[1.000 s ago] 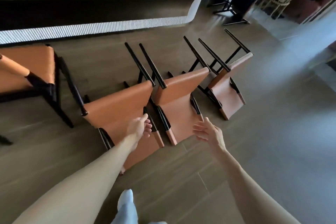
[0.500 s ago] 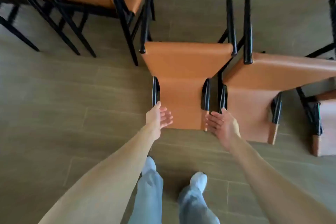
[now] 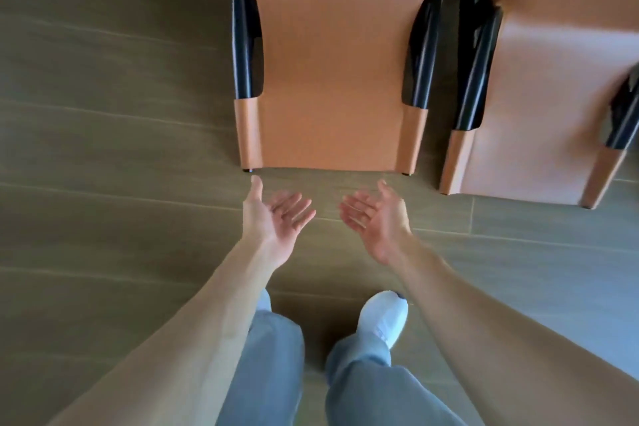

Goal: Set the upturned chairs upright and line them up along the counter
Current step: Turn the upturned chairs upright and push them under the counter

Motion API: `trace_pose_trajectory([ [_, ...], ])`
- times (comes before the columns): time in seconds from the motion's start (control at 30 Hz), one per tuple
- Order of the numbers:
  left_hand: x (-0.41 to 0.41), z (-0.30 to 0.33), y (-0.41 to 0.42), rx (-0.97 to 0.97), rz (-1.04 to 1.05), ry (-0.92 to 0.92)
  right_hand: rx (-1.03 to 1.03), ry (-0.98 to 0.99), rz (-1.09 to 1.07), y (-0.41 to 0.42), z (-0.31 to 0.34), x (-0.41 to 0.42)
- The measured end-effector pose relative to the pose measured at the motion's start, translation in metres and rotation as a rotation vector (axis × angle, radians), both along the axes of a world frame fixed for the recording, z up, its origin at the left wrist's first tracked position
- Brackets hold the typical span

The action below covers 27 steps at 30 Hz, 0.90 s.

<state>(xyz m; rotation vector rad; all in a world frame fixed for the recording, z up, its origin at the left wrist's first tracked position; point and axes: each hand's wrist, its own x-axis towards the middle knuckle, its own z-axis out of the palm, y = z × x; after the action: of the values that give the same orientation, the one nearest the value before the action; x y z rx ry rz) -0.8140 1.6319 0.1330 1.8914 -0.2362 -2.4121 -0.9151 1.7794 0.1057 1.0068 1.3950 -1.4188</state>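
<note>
We hold our left hand (image 3: 273,214) and right hand (image 3: 375,218) empty, palms up and fingers relaxed, just short of the tipped chair's backrest (image 3: 332,86) on the floor (image 3: 103,114), likely to scoop under it, having drawn closer than half a second ago.

Two tan chairs (image 3: 332,55) (image 3: 553,86), two open hands (image 3: 273,218) (image 3: 377,218)

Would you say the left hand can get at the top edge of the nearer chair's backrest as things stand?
Probably yes. The left hand is open, palm up, just short of the nearer chair, whose backrest edge lies on the floor. Nothing lies between them; the second chair sits off to the right.
</note>
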Motion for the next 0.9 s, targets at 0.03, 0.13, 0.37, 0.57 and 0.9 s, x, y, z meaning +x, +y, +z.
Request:
trace_pose_trajectory([
  [0.03, 0.001, -0.029, 0.004, 0.012, 0.023, -0.004, -0.006, -0.015, -0.035, 0.005, -0.027, 0.002],
  [0.13, -0.008, -0.096, 0.015, 0.014, -0.058, -0.022, -0.033, -0.038, -0.149, 0.016, -0.092, -0.006],
  [0.37, -0.058, -0.187, 0.021, -0.008, -0.106, 0.01, -0.199, -0.011, -0.307, 0.005, -0.178, -0.047],
  [0.57, -0.07, -0.198, 0.004, 0.042, 0.069, 0.059, -0.21, -0.042, -0.473, -0.018, -0.183, -0.054],
  [0.9, -0.05, -0.141, 0.021, 0.089, 0.124, 0.116, -0.187, -0.114, -0.366, -0.004, -0.11, -0.044],
])
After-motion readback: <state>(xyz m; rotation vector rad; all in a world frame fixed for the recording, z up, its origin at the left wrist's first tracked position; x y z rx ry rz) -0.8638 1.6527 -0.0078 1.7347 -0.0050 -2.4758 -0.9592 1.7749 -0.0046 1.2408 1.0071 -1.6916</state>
